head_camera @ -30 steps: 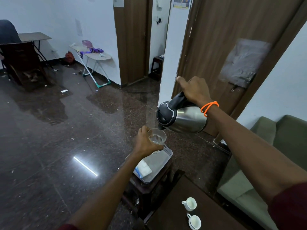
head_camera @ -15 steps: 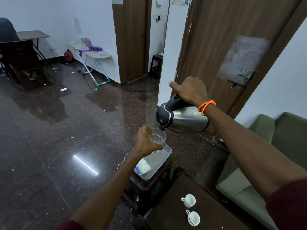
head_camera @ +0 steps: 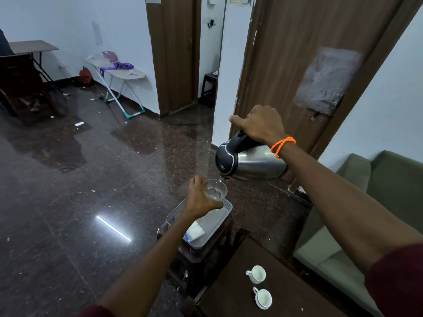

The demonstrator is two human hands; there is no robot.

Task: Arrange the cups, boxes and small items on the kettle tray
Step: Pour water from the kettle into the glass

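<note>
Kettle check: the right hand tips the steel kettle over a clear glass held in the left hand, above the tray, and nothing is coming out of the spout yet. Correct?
Not quite. The head view shows a thin stream already running from the kettle in the right hand into the glass, which holds some water. The left hand does hold it above the tray.

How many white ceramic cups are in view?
2, both on the dark wooden table at lower right: one white ceramic cup, the other just nearer the camera. Others may be hidden behind the arms.
</note>
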